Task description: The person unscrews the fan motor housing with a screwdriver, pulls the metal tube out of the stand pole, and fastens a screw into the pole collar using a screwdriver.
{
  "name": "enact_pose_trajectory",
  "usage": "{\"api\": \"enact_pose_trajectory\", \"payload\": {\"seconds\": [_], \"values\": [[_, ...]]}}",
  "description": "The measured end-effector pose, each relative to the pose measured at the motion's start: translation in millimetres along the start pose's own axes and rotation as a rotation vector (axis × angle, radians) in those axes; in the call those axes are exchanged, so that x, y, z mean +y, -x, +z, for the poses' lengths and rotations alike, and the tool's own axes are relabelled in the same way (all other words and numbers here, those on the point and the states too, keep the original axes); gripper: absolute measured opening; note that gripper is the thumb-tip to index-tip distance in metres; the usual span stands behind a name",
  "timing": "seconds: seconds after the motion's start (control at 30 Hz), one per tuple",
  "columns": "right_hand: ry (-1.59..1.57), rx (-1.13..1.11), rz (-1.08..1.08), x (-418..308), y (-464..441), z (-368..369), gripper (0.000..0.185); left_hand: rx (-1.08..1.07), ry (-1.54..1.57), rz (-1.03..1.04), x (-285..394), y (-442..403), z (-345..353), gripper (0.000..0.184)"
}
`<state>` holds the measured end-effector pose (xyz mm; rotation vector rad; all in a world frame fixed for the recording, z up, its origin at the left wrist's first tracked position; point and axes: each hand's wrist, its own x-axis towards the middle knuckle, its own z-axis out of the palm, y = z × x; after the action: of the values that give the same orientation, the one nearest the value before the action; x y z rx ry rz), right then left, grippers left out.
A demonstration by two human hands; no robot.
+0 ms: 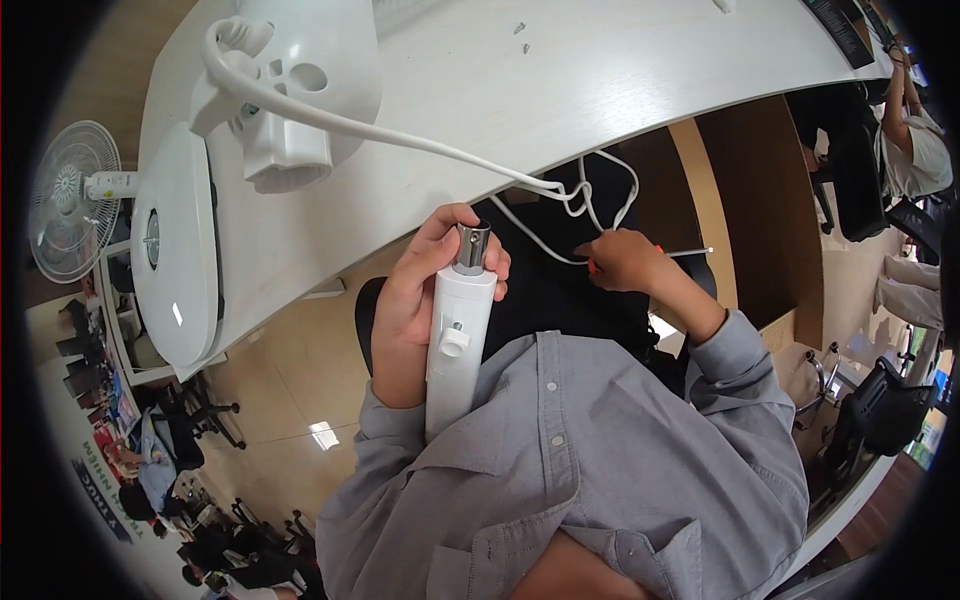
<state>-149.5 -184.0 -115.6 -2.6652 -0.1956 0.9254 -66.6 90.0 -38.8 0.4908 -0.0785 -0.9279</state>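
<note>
My left hand (410, 285) is wrapped round the upper part of a white fan pole (463, 355). The pole has a shiny metal tube at its top and a white knob on its side; its lower end rests against the grey shirt. In my right hand (624, 262), closed, is a screwdriver (690, 252) with an orange-red handle, its shaft pointing right. A white power cord (430, 147) runs from the white fan motor housing (318, 60) over the table edge and loops down beside my right hand. Whether that hand also grips the cord, I cannot tell.
The white table (480, 90) carries two small screws (521, 38) and a rounded white base (178, 250) at its left. A standing fan (75, 200) is at far left. Brown cardboard (760, 200) stands at right. Other people and chairs are at both sides.
</note>
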Motion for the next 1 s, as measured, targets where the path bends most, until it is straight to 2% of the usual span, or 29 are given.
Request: {"api": "enact_pose_trajectory", "payload": {"seconds": [0.07,0.27,0.37,0.47,0.57,0.7,0.8,1.0], "values": [[0.034,-0.001,0.061,-2,-6,2,0.045,0.004,0.002,0.003,0,0,-1,0.024],[0.101,0.159,-0.046,-8,-8,18,0.033,-0.006,-0.009,0.037,0,5,-1,0.024],[-0.020,0.377,-0.184,-41,-12,31,0.018,-0.003,0.014,0.027,-1,4,-1,0.024],[0.184,0.104,-0.158,-47,-50,55,0.013,-0.014,0.027,0.017,-2,3,-3,0.024],[0.304,0.179,-0.047,-56,-98,87,0.013,-0.005,0.015,0.004,-4,2,-3,0.025],[0.193,0.198,0.070,-58,-152,119,0.013,-0.033,-0.047,-0.025,-7,0,-6,0.024],[0.178,0.203,-0.048,-50,-160,118,0.012,-0.030,-0.042,-0.044,-8,-1,-3,0.024],[0.124,0.234,-0.069,-51,-147,111,0.010,-0.004,-0.030,-0.067,-10,-2,1,0.023]]}}
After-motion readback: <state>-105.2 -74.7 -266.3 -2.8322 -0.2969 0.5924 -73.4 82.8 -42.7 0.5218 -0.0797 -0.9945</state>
